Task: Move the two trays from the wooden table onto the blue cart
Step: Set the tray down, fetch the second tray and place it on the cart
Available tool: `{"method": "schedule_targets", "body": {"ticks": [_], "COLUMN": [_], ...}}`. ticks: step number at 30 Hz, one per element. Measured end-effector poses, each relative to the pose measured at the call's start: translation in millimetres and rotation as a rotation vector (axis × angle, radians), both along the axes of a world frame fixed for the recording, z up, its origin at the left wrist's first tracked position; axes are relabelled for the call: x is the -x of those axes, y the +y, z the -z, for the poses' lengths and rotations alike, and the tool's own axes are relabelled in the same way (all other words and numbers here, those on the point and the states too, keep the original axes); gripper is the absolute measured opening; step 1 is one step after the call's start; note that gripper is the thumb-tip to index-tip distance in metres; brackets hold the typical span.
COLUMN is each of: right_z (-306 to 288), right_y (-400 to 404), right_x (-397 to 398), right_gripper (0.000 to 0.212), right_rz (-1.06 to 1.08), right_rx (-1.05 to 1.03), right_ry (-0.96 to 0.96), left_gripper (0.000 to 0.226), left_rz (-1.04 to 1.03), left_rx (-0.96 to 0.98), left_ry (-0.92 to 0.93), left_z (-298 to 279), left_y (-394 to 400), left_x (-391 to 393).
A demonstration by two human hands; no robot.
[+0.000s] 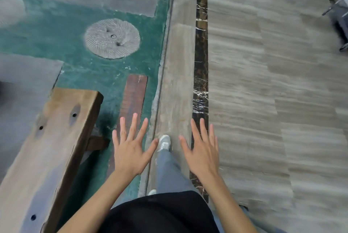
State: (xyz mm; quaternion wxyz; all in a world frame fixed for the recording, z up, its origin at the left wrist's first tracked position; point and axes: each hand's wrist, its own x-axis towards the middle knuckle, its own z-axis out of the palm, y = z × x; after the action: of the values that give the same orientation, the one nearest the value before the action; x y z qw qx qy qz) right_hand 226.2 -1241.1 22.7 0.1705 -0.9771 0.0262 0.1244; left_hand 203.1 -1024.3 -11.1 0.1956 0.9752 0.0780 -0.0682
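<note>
My left hand (pixel 131 148) and my right hand (pixel 201 150) are both held out in front of me, palms down, fingers spread, holding nothing. They hover over the floor, above my grey trouser leg and white shoe (pixel 164 142). A thick wooden slab (pixel 52 148), perhaps a table or bench top, fills the lower left, just left of my left hand. No tray shows in this view. At the far right edge a grey metal frame on a wheel (pixel 340 23) is partly cut off; I cannot tell whether it is the cart.
A green and grey carpet (pixel 75 31) with a round grey patch (pixel 112 38) covers the left floor. Grey wood-look tiles (pixel 273 91) with a dark marble strip (pixel 201 82) cover the right. A dark wooden plank (pixel 134 97) lies by the slab.
</note>
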Motion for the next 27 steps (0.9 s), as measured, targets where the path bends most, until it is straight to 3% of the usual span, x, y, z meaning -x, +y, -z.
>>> {"method": "schedule_targets", "body": {"ticks": [12, 19, 27], "right_z": [27.3, 25.1, 35.6], "right_y": [67.4, 112.5, 217.3], "right_x": [-268.1, -394.6, -514.6], "right_gripper": [0.070, 0.069, 0.068], "right_rz": [-0.299, -0.470, -0.640], "right_rx": [-0.052, -0.029, -0.017], "right_ry": [0.102, 0.089, 0.080], "left_gripper": [0.075, 0.075, 0.076], "left_rz": [-0.210, -0.349, -0.539], "left_rx": [-0.017, -0.075, -0.060], "left_ry": [0.079, 0.095, 0.132], "left_z": [9.4, 3.8, 17.5], "left_y": [47.2, 86.4, 163.5], "left_x": [-221.4, -302.8, -399.9]}}
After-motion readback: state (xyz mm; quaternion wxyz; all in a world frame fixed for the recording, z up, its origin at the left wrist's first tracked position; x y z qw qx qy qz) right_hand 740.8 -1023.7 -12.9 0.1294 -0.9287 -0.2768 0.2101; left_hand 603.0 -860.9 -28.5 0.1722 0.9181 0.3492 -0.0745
